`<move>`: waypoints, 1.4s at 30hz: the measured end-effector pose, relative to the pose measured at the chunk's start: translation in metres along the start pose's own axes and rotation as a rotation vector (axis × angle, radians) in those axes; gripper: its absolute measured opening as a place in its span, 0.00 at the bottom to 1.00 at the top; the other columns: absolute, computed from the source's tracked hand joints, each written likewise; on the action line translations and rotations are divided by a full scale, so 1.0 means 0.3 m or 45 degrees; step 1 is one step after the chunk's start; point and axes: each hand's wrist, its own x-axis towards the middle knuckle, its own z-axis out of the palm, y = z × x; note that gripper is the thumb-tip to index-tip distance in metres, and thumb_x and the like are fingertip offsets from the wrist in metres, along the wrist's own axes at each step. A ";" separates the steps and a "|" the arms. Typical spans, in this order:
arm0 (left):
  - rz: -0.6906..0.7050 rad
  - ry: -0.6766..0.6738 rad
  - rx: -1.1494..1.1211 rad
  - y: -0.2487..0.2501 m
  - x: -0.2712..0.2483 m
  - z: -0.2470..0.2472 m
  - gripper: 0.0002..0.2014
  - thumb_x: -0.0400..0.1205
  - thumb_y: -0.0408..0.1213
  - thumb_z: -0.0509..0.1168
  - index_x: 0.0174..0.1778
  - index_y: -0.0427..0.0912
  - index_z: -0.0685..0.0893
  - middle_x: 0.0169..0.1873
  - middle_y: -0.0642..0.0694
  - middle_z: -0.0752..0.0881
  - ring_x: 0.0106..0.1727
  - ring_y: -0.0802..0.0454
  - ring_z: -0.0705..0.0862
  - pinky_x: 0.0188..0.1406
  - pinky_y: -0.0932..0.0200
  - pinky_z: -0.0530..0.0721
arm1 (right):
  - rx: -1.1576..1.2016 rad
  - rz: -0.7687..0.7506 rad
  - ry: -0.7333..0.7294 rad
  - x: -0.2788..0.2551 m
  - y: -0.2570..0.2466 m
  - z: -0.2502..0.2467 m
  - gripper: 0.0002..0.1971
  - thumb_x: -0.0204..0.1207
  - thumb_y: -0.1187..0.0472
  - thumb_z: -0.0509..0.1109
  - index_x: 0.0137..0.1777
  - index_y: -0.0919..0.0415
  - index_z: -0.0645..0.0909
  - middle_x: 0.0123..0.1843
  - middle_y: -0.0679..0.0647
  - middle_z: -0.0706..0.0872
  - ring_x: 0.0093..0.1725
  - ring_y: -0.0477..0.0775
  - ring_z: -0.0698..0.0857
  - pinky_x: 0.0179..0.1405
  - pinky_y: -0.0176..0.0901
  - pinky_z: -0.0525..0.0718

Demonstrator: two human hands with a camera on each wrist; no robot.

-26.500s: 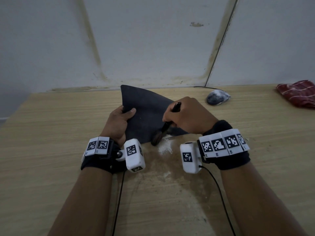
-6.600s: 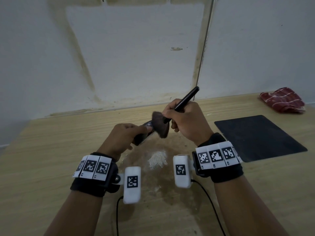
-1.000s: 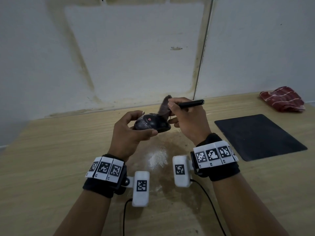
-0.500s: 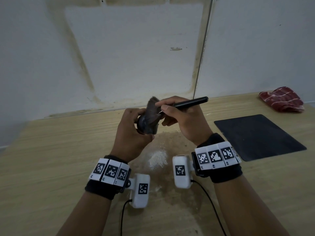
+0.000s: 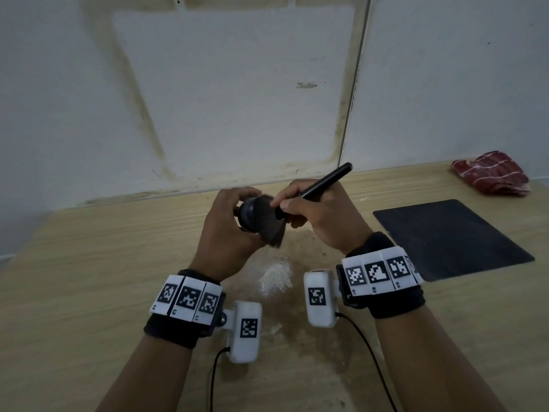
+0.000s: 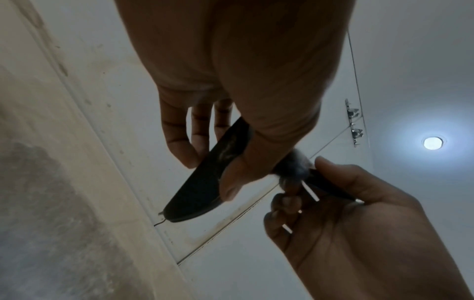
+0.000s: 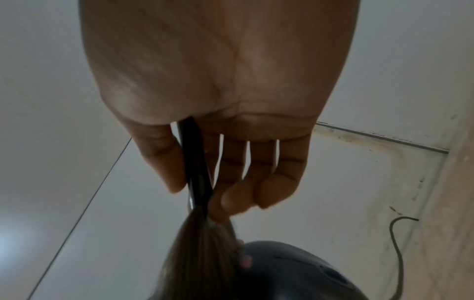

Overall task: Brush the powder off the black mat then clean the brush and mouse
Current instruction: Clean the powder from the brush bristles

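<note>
My left hand point(image 5: 225, 230) grips the dark mouse point(image 5: 251, 217) above the wooden table point(image 5: 89, 278), tilted on its side. My right hand point(image 5: 320, 215) pinches the black brush handle point(image 5: 325, 181), and the brown bristles point(image 5: 271, 230) lie against the mouse. In the left wrist view the mouse point(image 6: 202, 182) sits between my thumb and fingers with the bristles point(image 6: 292, 166) beside it. The right wrist view has the handle point(image 7: 196, 170) between my thumb and fingers, the bristles point(image 7: 200, 253) over the mouse point(image 7: 295, 272). The black mat point(image 5: 451, 236) lies flat at the right.
A small heap of white powder point(image 5: 274, 278) lies on the table below my hands, with dusty smears around it. A red striped cloth point(image 5: 493, 176) sits at the far right by the white wall point(image 5: 237, 99). Wrist camera cables point(image 5: 368, 361) trail toward me.
My left hand has turned the mouse from flat onto its side. The brush has swept from the far side of the mouse down across it, bristles now pointing downward.
</note>
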 end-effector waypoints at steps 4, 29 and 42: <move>-0.175 0.008 -0.185 -0.007 0.001 -0.012 0.36 0.58 0.33 0.85 0.61 0.51 0.81 0.60 0.49 0.83 0.56 0.48 0.86 0.56 0.44 0.88 | -0.005 0.034 0.132 0.005 0.013 -0.014 0.09 0.68 0.62 0.69 0.34 0.65 0.88 0.27 0.57 0.85 0.27 0.45 0.80 0.27 0.34 0.76; -0.200 0.024 -0.508 0.013 -0.013 -0.007 0.19 0.69 0.21 0.76 0.50 0.44 0.85 0.51 0.47 0.87 0.55 0.38 0.87 0.47 0.41 0.91 | 0.120 0.029 0.132 0.020 0.032 -0.020 0.10 0.68 0.65 0.67 0.38 0.67 0.90 0.35 0.53 0.90 0.42 0.47 0.88 0.48 0.39 0.86; -0.119 0.011 -0.180 0.039 -0.044 -0.034 0.26 0.66 0.20 0.77 0.52 0.53 0.85 0.51 0.58 0.88 0.55 0.54 0.87 0.56 0.47 0.89 | 0.231 -0.007 0.236 -0.004 0.023 -0.026 0.08 0.67 0.67 0.67 0.32 0.68 0.86 0.31 0.58 0.87 0.33 0.47 0.87 0.34 0.38 0.86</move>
